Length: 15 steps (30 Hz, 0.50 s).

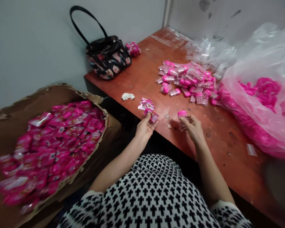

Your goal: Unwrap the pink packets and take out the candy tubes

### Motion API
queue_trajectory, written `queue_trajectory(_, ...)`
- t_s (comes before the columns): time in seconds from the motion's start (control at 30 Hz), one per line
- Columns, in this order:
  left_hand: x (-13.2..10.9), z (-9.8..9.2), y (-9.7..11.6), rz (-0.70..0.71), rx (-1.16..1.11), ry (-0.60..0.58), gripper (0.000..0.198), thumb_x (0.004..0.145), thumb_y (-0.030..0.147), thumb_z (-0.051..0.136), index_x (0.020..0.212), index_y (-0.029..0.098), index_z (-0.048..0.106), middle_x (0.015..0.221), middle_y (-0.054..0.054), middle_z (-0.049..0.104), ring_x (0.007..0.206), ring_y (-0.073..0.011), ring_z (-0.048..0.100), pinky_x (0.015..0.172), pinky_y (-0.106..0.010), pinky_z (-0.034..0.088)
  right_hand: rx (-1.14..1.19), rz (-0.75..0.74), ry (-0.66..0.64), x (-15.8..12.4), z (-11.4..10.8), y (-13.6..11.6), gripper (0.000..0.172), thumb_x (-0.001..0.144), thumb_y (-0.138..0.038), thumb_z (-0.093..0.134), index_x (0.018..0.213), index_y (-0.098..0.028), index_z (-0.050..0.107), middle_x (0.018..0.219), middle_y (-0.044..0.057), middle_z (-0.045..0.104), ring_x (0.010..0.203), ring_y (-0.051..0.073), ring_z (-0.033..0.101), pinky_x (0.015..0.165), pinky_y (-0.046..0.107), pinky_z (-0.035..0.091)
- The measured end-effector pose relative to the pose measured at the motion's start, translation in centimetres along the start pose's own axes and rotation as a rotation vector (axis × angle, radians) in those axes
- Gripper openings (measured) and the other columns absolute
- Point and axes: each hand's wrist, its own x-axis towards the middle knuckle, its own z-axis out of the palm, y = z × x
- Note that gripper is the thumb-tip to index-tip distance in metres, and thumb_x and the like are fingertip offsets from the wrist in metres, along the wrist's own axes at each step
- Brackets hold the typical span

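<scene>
1. Head view, hands: a small pink packet is pinched between thumb and fingertips of the left hand, at the near edge of the desk. The right hand is closed loosely round a small clear bottle with a pink cap; the cap shows above the fingers, the body is mostly hidden.
2. Head view, handling: the packet is judged light, thin and floppy, its film probably slick, so it is best taken by a sealed edge. The bottle looks light and stiff, likely smooth plastic; it is best held round the body below the cap.
3. Head view, surroundings: a few more wrapped packets lie just beyond the left hand. A heap of pink-capped bottles lies farther back, beside a clear bag of pink caps. A cardboard box full of pink packets stands left of the desk, and a dark handbag rests at the wall.
</scene>
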Motion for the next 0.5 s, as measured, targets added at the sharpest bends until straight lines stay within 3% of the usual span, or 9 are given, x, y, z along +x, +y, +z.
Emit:
queue_trajectory(0.07, 0.0, 0.1, 0.2, -0.005, -0.018, -0.009, 0.010, 0.076, 0.020, 0.070, 0.078, 0.014, 0.062, 0.073, -0.003, 0.069, 0.069, -0.0150, 0.067, 0.071, -0.030, 0.055, 0.232, -0.002, -0.161, -2.3, 2.3, -0.4, 0.038, 0.070, -0.050, 0.067, 0.089, -0.021, 0.054, 0.066, -0.001, 0.064, 0.051, 0.014, 0.059, 0.047, 0.027, 0.049)
queue_trajectory(0.13, 0.0, 0.1, 0.1, -0.001, -0.029, -0.036, 0.012, 0.075, 0.020, 0.071, 0.079, 0.014, 0.062, 0.074, -0.004, 0.069, 0.069, -0.0156, 0.068, 0.071, -0.030, 0.055, 0.324, 0.005, -0.233, -4.0, 4.2, -0.7, 0.036, 0.069, -0.047, 0.070, 0.089, -0.021, 0.055, 0.066, -0.002, 0.063, 0.051, 0.012, 0.059, 0.045, 0.024, 0.050)
queue_trajectory(0.27, -0.1, 0.0, -0.4, 0.017, -0.045, -0.097, 0.015, 0.072, 0.018, 0.074, 0.078, 0.013, 0.061, 0.071, -0.002, 0.068, 0.065, -0.0127, 0.066, 0.069, -0.027, 0.053, 0.311, 0.002, -0.230, -4.9, 6.5, -0.6, 0.036, 0.072, -0.045, 0.069, 0.094, -0.020, 0.056, 0.072, -0.002, 0.065, 0.053, 0.010, 0.059, 0.046, 0.022, 0.051)
queue_trajectory(0.5, -0.7, 0.1, -0.3, 0.105, 0.097, -0.211, 0.028, 0.062, 0.025, 0.081, 0.073, 0.013, 0.058, 0.065, 0.001, 0.064, 0.056, -0.0093, 0.061, 0.059, -0.022, 0.049, 0.298, -0.040, -0.201, -4.4, 7.5, 0.0, 0.035, 0.072, -0.045, 0.069, 0.094, -0.020, 0.056, 0.074, -0.001, 0.067, 0.054, 0.010, 0.061, 0.047, 0.022, 0.053)
